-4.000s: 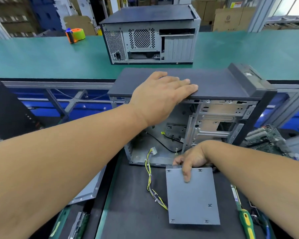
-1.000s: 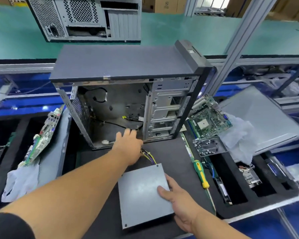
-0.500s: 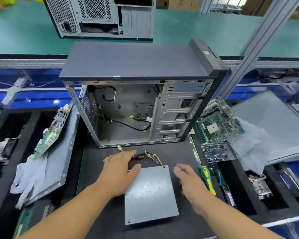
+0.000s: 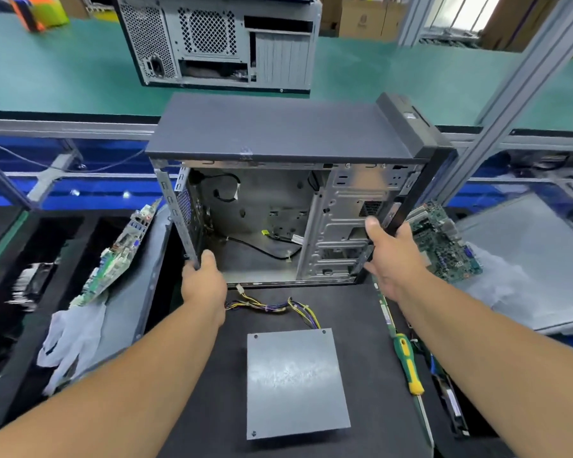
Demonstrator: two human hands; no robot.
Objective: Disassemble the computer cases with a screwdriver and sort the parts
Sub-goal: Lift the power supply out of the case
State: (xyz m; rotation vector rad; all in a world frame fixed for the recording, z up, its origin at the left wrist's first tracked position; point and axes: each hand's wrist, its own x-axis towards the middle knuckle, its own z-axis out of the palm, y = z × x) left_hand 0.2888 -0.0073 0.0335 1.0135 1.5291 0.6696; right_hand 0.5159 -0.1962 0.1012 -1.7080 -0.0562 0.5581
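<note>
An opened dark computer case (image 4: 278,130) stands on the black mat with its gutted inside facing me. My left hand (image 4: 202,282) grips the case's rear left frame edge near the bottom. My right hand (image 4: 391,256) grips the black front bezel on the right side. A grey power supply (image 4: 295,381) lies flat on the mat in front, its yellow and black cable bundle (image 4: 278,307) trailing toward the case. A green and yellow screwdriver (image 4: 407,365) lies to the right of the power supply.
A second closed case (image 4: 219,41) stands on the green conveyor behind. A motherboard (image 4: 444,242) lies right of the case, next to a grey side panel (image 4: 526,259). Another board (image 4: 119,256), a panel and white gloves (image 4: 70,342) lie left. Black foam trays flank the mat.
Both hands have left the power supply and cables on the mat and moved up to take hold of the open case's two sides.
</note>
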